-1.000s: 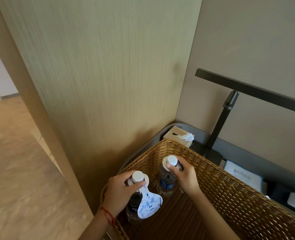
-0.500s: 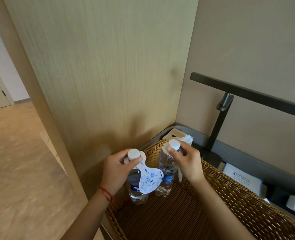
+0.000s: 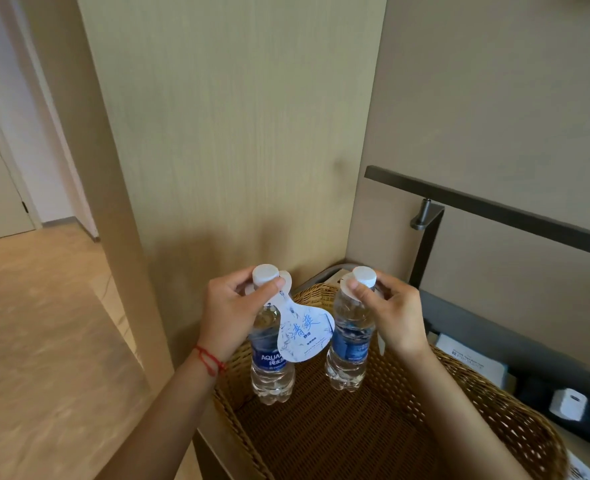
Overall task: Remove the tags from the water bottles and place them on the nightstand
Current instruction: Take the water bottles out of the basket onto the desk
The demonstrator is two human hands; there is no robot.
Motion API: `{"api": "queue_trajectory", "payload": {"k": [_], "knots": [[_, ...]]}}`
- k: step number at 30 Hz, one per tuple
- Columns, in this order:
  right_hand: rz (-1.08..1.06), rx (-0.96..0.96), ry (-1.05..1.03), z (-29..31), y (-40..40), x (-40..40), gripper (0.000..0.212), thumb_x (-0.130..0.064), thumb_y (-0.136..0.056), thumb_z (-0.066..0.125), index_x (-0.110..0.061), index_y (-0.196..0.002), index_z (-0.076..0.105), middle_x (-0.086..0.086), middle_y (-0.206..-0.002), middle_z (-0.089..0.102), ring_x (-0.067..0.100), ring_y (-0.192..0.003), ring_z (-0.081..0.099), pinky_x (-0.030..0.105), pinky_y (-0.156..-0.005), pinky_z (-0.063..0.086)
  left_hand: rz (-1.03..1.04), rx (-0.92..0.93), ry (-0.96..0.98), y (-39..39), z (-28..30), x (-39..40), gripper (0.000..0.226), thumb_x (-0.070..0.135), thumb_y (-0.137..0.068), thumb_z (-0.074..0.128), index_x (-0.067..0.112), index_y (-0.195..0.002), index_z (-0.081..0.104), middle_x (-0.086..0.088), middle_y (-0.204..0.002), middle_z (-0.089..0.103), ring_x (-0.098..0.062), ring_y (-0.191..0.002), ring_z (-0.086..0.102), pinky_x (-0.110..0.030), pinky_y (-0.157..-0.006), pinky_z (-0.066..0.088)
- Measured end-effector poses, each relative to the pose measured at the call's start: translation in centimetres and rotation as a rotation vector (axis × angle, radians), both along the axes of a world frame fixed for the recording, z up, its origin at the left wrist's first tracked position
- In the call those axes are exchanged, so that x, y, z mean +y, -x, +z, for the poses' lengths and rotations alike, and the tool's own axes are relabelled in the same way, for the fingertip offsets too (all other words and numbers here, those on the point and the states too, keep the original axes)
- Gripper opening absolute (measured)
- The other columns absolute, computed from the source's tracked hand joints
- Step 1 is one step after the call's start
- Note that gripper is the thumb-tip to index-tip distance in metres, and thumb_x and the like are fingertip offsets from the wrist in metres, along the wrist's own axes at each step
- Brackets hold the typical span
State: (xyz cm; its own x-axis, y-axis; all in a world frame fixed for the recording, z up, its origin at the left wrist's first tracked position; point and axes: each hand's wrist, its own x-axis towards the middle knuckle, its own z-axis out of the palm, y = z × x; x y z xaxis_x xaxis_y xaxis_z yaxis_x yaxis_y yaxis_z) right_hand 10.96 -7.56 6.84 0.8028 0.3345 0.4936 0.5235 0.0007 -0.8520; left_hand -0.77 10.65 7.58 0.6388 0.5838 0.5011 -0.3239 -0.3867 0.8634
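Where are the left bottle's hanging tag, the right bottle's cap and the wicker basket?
Hanging tag [image 3: 304, 336]: head view, on its printed wide lower part.
Right bottle's cap [image 3: 364, 275]: head view, on the cap's top.
Wicker basket [image 3: 515, 415]: head view, on the right woven wall.

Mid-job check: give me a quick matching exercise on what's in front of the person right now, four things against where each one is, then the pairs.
Things:
1. left hand
2. right hand
3. printed tag
4. white charger

Places:
A. on the dark surface right of the wicker basket
B. hanging between the two bottles
C. gripping the neck of the left bottle
D. gripping the neck of the right bottle

Pairs: 1-C, 2-D, 3-B, 4-A
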Motion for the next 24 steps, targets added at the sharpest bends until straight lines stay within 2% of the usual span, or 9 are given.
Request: {"api": "queue_trajectory", "payload": {"k": [2,4,7,10,12,16,20,24], "knots": [[-0.008,-0.008,-0.014,0.7,1.1,-0.7,0.012,-0.024,-0.078,0.069,-0.020,-0.089,0.068,-0.014,-0.077,0.069,-0.005,-0.069,0.065,0.007,-0.056,0.047,-0.018,-0.013,-0.013,0.9,0.4,-0.5,0.026,0.050,-0.060,0.070,0.032,-0.079,0.073,0.007,-0.070,0.073,-0.009,-0.065,0.066,-0.028,-0.060,0.053],[-0.014,-0.032,-0.019,1.4,2.5,-1.5,0.005,-0.025,-0.078,0.069,-0.027,-0.082,0.067,-0.015,-0.067,0.069,-0.007,-0.065,0.064,0.006,-0.053,0.044,-0.030,-0.021,-0.026,1.8,0.8,-0.9,0.027,0.047,-0.062,0.071,0.028,-0.081,0.074,0.001,-0.071,0.074,-0.017,-0.068,0.068,-0.037,-0.063,0.055],[-0.048,-0.057,-0.029,2.2,4.8,-2.5,0.007,-0.029,-0.077,0.068,-0.035,-0.078,0.064,-0.022,-0.067,0.069,-0.005,-0.068,0.065,0.007,-0.053,0.046,-0.037,-0.028,-0.023,3.5,1.5,-1.4,0.018,0.038,-0.064,0.075,0.029,-0.079,0.074,0.004,-0.070,0.074,-0.010,-0.066,0.066,-0.030,-0.061,0.053],[-0.082,-0.065,-0.038,2.7,7.3,-3.5,0.007,-0.037,-0.073,0.066,-0.035,-0.080,0.065,-0.015,-0.074,0.070,0.000,-0.071,0.068,0.011,-0.056,0.051,-0.054,-0.039,-0.042,5.4,2.4,-2.1,0.011,0.028,-0.068,0.077,0.033,-0.076,0.071,0.018,-0.067,0.072,0.003,-0.062,0.063,-0.013,-0.056,0.048],[-0.118,-0.069,-0.049,3.0,8.9,-4.2,0.012,-0.039,-0.073,0.066,-0.033,-0.083,0.065,-0.013,-0.079,0.070,0.002,-0.073,0.068,0.012,-0.057,0.053,-0.067,-0.055,-0.048,6.7,3.0,-2.6,0.015,0.022,-0.069,0.076,0.033,-0.077,0.070,0.023,-0.065,0.070,0.006,-0.060,0.061,-0.008,-0.054,0.046],[-0.181,-0.095,-0.064,3.5,12.4,-6.0,0.015,-0.035,-0.076,0.066,-0.028,-0.088,0.067,-0.023,-0.071,0.070,-0.001,-0.073,0.068,0.010,-0.056,0.051,-0.120,-0.082,-0.055,9.1,3.8,-3.9,0.014,0.021,-0.070,0.075,0.033,-0.076,0.071,0.022,-0.064,0.070,0.007,-0.059,0.060,-0.008,-0.053,0.044],[-0.227,-0.095,-0.087,4.5,15.8,-8.1,0.018,-0.044,-0.070,0.062,-0.037,-0.085,0.064,-0.031,-0.072,0.068,-0.006,-0.075,0.066,0.007,-0.055,0.048,-0.159,-0.104,-0.089,11.3,4.5,-5.5,0.015,0.025,-0.070,0.076,0.039,-0.071,0.070,0.023,-0.067,0.070,0.006,-0.060,0.061,-0.008,-0.054,0.045],[-0.284,-0.137,-0.045,4.9,18.3,-10.3,0.011,-0.045,-0.070,0.063,-0.039,-0.079,0.063,-0.033,-0.071,0.067,-0.006,-0.072,0.066,0.007,-0.053,0.049,-0.208,-0.112,-0.086,13.0,4.6,-7.2,0.011,0.044,-0.062,0.072,0.039,-0.072,0.071,0.016,-0.068,0.072,0.003,-0.061,0.062,-0.012,-0.055,0.047]]}}
